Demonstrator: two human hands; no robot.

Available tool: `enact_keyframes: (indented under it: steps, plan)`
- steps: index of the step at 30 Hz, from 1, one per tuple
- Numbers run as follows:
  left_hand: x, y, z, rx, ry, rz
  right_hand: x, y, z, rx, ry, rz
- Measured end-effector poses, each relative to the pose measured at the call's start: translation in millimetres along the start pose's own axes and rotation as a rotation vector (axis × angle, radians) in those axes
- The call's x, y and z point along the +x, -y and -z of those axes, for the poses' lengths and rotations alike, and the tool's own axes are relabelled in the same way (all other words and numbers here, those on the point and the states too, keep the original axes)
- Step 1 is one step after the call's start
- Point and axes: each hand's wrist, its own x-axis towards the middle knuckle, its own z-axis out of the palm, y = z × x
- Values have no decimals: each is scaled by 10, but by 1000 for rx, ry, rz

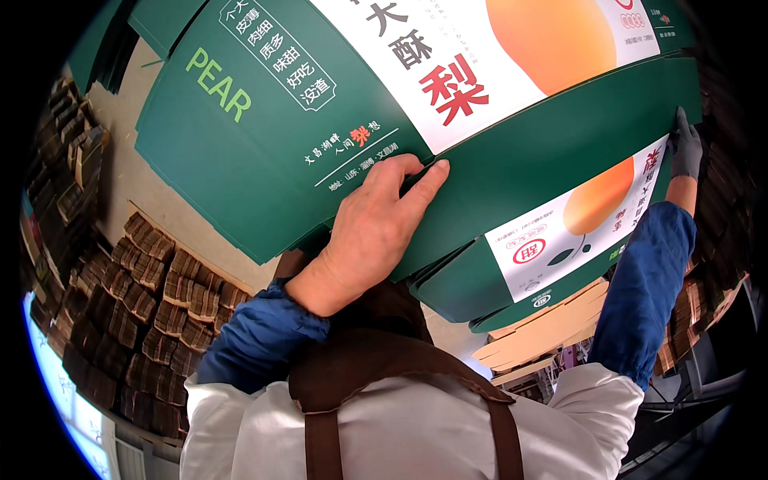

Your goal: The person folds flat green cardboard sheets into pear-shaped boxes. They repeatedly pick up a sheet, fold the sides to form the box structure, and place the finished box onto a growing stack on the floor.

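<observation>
A large flat green cardboard box blank [280, 144] with a white panel and a big orange fruit picture spreads out in front of me. My bare left hand [372, 224] is closed at a notch in its near edge, fingers bent over the card and thumb beside them. Far to the right, my right hand [686, 152] in a dark grey glove grips the right end of the board; part of its fingers is hidden by the edge. Below, a printed side flap [576, 216] with a smaller fruit picture faces me, and more green card layers [456, 288] show beneath it.
Stacks of brown folded cardboard [152, 320] stand on the floor at left, with more piles [704, 296] at right. Other green blanks [108, 48] lie at upper left. Plain tan cardboard sheets [544, 328] lie below the flap. Bare floor [140, 128] shows at left.
</observation>
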Motion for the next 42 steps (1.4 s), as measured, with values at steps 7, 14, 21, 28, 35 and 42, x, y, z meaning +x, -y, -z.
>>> enact_keyframes:
  steps: [7, 14, 21, 28, 35, 42]
  plan:
    - [12, -8, 4, -13, 22, 22, 129, -114, 77, 36, 21, -59]
    - [61, -50, 29, -31, 56, 81, 68, -24, 58, 23, -14, -45]
    - [105, -135, 63, -33, 41, 88, 37, -96, -26, 130, -62, 53]
    - [116, -158, 53, -20, 67, 81, -201, 130, -22, 137, -127, 24]
    - [101, -143, 47, -17, 60, 66, -185, 168, -139, 21, -184, 16]
    - [117, -157, 57, -35, 57, 66, -157, 153, -173, 32, -144, -12]
